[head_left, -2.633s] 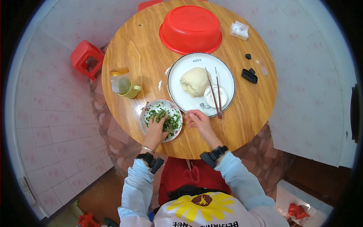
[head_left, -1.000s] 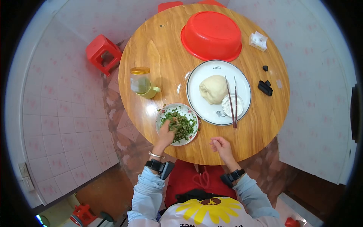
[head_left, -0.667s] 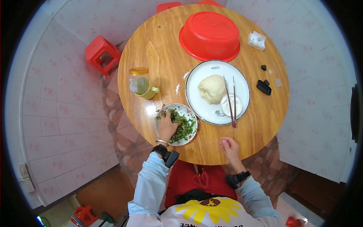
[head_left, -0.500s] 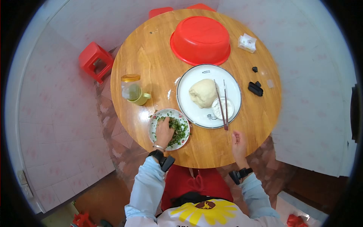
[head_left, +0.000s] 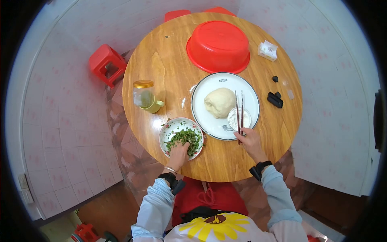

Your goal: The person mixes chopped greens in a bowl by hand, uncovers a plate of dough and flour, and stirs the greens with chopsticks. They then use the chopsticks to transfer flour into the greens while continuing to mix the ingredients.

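Note:
My left hand (head_left: 178, 152) rests at the near rim of a small patterned plate (head_left: 168, 128), fingers spread on the chopped greens (head_left: 184, 138) heaped in it. My right hand (head_left: 250, 140) touches the near ends of a pair of dark chopsticks (head_left: 239, 115). They lie across a small white bowl (head_left: 238, 118) on a large white plate (head_left: 209, 123). Whether the fingers pinch the chopsticks I cannot tell. A ball of pale dough (head_left: 219, 102) sits in the middle of that plate.
On the round wooden table (head_left: 169, 60) an upturned red basin (head_left: 218, 45) stands at the far side. A gold-lidded jar (head_left: 142, 92) and green cup (head_left: 154, 106) are at the left. A white box (head_left: 267, 50) and black items (head_left: 275, 99) lie right. A red stool (head_left: 105, 63) stands on the floor, left.
My right hand has moved from the table's near edge up to the chopstick ends. My left hand has slid back from the middle of the greens to the plate's near rim.

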Demonstrator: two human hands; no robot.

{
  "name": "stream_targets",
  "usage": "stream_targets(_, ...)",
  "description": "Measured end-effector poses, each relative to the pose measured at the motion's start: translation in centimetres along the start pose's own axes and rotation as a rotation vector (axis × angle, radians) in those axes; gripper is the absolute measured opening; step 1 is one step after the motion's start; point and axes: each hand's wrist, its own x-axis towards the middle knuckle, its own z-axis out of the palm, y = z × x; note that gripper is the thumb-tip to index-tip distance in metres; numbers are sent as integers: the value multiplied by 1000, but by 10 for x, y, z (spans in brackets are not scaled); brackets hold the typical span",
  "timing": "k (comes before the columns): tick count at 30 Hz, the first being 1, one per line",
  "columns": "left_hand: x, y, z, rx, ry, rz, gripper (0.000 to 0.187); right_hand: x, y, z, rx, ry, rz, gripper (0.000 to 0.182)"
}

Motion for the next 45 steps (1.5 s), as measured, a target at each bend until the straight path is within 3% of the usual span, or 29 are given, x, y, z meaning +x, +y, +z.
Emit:
stream_targets(2, 4, 2, -14, -133, -250, -99, 33, 0, 0, -3, 45, 40, 20, 42)
stream_targets(6, 2, -7, -30, -457, -323, -154, 37, 18, -19, -35, 32, 212, 67, 35)
stream_targets(7, 2, -12, -31, -718, -234, -195, 38, 22, -29, -46, 37, 214, 67, 35)
stream_targets(8, 4, -15, -31, -977, -139, -232, 40, 27, -39, -58, 153, 310, 203, 29)
stream_targets(9, 7, -6, -58, -1155, -229, -441, 44, 31, -48, -68, 268, 404, 338, 24)
stream_targets(10, 10, -8, -62, -1154, -228, -443, 44, 36, -59, -78, 270, 404, 338, 24)
stream_targets(12, 7, -14, -68, -1818, -137, -756, 50, 44, -81, -86, 745, 531, 458, 15)
stream_targets(15, 0, -24, -51, -2130, -57, -701, 55, 48, -120, -65, 1014, 411, 468, 14)
stream_targets(16, -2, -23, -49, -2262, -18, -675, 56, 55, -128, -57, 886, 350, 374, 15)
stream_targets(19, -7, -15, -44, -2329, 77, -762, 57, 65, -146, -29, 752, 225, 255, 15)
stream_targets(26, -18, -14, -21, -2411, 150, -692, 63, 67, -152, 24, 768, 3, 173, 8)
stream_targets(29, -16, -14, -25, -2433, 179, -725, 63, 58, -151, 10, 840, 123, 279, 7)
stream_targets(32, -15, -13, -28, -2450, 207, -792, 63, 51, -150, -6, 760, 204, 224, 8)
stream_targets(37, -11, -7, -37, -2533, 273, -855, 63, 37, -159, 18, 926, 94, 183, 10)
stream_targets(40, -17, -7, -46, -2508, 273, -899, 64, 21, -146, 51, 936, 96, 366, 12)
stream_targets(42, -27, -9, -53, -2494, 212, -706, 57, 17, -142, 63, 1251, 134, 766, 18)
stream_targets(43, -30, -15, -48, -2493, 209, -707, 57, 16, -137, 63, 1251, 135, 768, 18)
stream_targets(45, -32, -30, -30, -2018, 165, -763, 44, 17, -126, 60, 1329, 127, 983, 24)
